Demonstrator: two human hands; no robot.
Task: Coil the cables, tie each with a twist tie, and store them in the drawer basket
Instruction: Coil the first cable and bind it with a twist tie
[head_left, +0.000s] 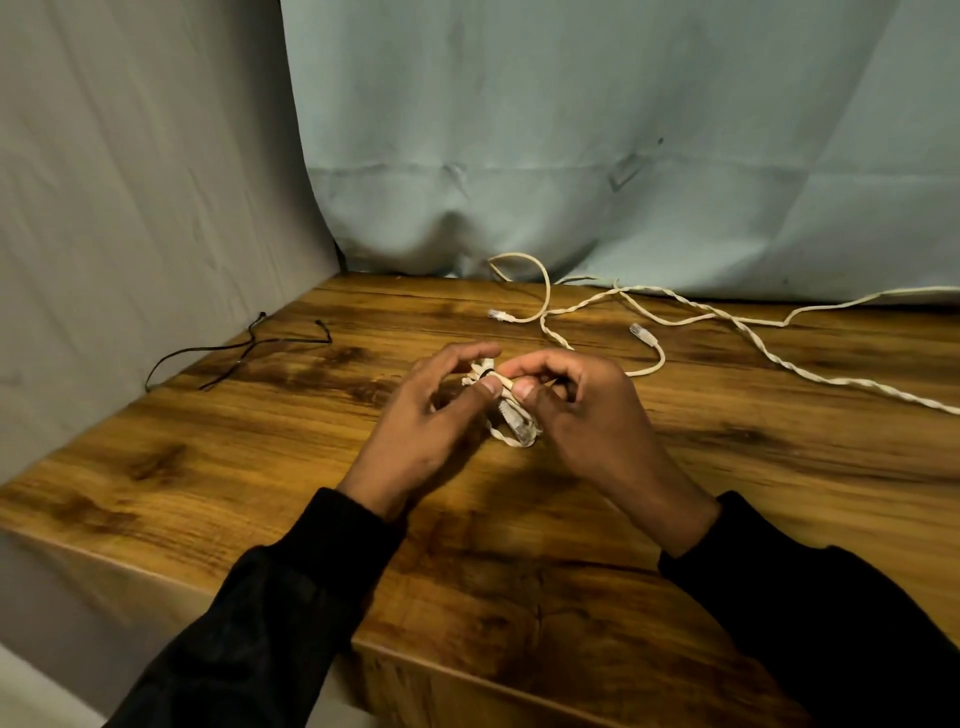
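Hands met over the middle of the brown wood-grain tabletop (519, 519) in the head view, both working on a small coiled bundle of cream-white cable (511, 415). The left hand (431, 415) had its fingers curled, thumb and forefinger pinching the upper part of the bundle; the right hand (576, 410) mirrored it from the other side, thumb and forefinger closed on the same spot. Between the two thumbs a thin dark loop showed against the pale cable — probably a black twist tie (488, 373), though it was too small to tell for certain. A clear plastic plug (519, 426) on the bundle's end pointed down toward the table, just below the thumbs.

Behind the hands, a long cream-white twisted cable (769, 353) lay loose and uncoiled across the far right of the tabletop, looping near the backdrop and running off the right edge. Two of its clear connector ends rested on the wood: one (498, 315) near the back centre, another (643, 333) just beyond the right hand. On the far left, well apart from the hands, thin black twist-tie wires (244, 353) lay crossed near the table edge.

Black sleeves (291, 597) covered both forearms. A wrinkled pale blue-grey cloth backdrop (571, 130) hung behind the table, and a beige cloth (130, 182) hung on the left.
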